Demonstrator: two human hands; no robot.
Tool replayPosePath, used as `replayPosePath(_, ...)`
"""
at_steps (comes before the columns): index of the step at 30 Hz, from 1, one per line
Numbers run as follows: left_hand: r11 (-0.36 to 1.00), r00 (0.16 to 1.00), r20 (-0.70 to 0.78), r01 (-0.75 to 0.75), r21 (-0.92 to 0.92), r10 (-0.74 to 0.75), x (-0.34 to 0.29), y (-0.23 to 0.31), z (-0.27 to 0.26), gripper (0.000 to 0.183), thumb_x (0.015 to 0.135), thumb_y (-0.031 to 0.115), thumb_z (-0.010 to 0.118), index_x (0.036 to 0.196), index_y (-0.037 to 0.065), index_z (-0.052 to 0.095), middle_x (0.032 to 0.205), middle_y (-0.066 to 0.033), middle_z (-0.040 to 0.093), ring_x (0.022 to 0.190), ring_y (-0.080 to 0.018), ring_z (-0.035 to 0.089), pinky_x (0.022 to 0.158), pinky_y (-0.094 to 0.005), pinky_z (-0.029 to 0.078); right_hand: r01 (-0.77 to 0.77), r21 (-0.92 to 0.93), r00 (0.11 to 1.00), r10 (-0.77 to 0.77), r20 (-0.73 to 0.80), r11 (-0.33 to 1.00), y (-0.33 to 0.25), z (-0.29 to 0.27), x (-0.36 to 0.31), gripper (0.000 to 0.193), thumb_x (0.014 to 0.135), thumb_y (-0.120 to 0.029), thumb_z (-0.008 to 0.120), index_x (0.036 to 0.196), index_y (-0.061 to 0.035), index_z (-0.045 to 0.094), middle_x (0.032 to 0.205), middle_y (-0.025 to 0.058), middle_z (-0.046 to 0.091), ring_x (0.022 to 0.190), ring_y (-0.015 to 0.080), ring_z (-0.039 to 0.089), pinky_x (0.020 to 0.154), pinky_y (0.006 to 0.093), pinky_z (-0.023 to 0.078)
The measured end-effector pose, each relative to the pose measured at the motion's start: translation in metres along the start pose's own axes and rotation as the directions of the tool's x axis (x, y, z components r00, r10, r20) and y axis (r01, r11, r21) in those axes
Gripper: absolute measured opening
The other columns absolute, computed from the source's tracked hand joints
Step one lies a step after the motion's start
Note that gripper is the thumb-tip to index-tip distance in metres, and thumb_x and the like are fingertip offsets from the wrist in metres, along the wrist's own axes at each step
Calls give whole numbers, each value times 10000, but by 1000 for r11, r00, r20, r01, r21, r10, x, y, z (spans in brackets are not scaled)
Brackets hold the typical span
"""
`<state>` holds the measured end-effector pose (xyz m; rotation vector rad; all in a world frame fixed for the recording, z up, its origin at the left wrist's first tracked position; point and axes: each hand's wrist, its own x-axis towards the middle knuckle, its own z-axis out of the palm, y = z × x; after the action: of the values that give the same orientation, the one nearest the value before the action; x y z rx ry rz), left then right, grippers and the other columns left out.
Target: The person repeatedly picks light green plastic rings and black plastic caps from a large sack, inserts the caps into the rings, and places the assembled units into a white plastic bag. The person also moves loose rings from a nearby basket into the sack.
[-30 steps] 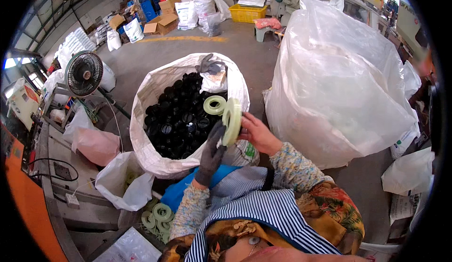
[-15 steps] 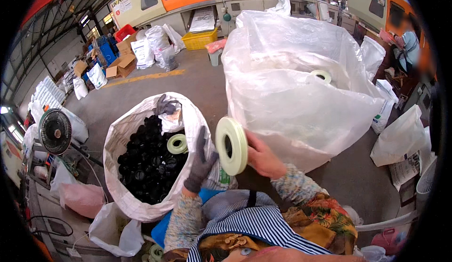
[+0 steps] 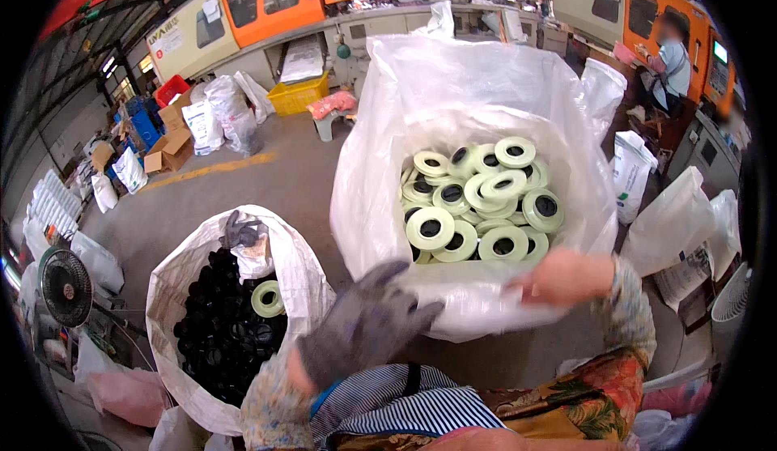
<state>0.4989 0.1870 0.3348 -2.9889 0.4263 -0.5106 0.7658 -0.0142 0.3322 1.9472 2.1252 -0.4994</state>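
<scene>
My left hand (image 3: 368, 321), in a dark grey glove, is over the near left side of a big translucent plastic bag (image 3: 364, 184). Its fingers are spread and nothing shows in them. My right hand (image 3: 571, 278), bare, is by the near right rim of that bag; its fingers are smeared by motion, so whether they pinch the film is unclear. Inside the bag lies a heap of pale green rings (image 3: 430, 228), several with black centres. To the left, a white woven sack (image 3: 299, 265) holds black round plastic parts (image 3: 218, 329), one pale green ring (image 3: 267, 298) and a grey glove (image 3: 241, 231).
A black fan (image 3: 66, 287) stands at the left. White sacks (image 3: 672, 216) line the right side. A yellow crate (image 3: 298, 95), cardboard boxes (image 3: 171, 147) and orange-and-cream machines (image 3: 271, 2) are at the back. A person (image 3: 670, 66) sits at the far right.
The pale green rings held between my hands are out of them. Both hands have moved to the big bag's near side, whose mouth now shows the heap inside. My view has shifted right.
</scene>
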Motion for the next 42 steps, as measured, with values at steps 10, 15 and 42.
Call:
replayPosePath(10, 979, 980, 33, 195, 56, -197, -36, 32, 14, 390, 751, 220, 680, 1134, 146, 685, 812, -27, 580, 914, -178, 608, 1158, -494, 294, -276, -303, 930, 173, -325, 912, -38, -75, -1, 291, 847, -328, 667, 1013, -95, 612, 835, 110, 669, 835, 311, 682, 676, 436, 552)
replayPosePath(15, 969, 971, -14, 240, 54, -240, -41, 35, 27, 416, 734, 236, 702, 1140, 146, 684, 845, -26, 592, 961, -177, 600, 1162, -506, 283, -350, -307, 864, 178, -472, 885, 34, -150, 83, 267, 797, -255, 712, 966, -51, 680, 902, 158, 691, 874, 347, 677, 737, 453, 555)
replayPosePath(42, 906, 930, 28, 364, -214, -367, -41, 45, 38, 461, 802, 248, 665, 1236, 98, 625, 898, -60, 585, 1025, -226, 603, 1147, -539, 274, 359, 906, 690, 718, -96, -225, 195, 53, 193, 316, 924, 14, 498, 1235, 28, 546, 1122, 120, 654, 1035, 218, 654, 914, 399, 556)
